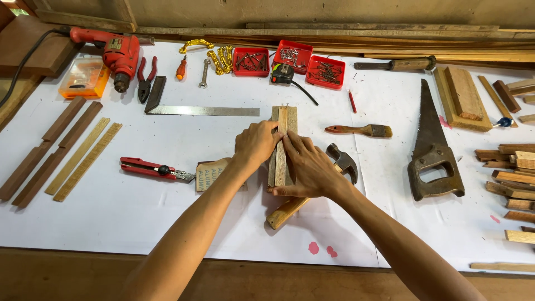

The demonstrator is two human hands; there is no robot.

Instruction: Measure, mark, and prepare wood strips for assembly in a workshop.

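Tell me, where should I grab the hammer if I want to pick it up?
Probably by the wooden handle, coming from the near end. That end pokes out free below the right hand, while the metal head lies close to the wrist and the wood strips.

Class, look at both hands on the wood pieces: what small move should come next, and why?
Probably slide the narrow strip square along the board: the left hand and right hand only press it flat, and the hammer lies unused beside them.
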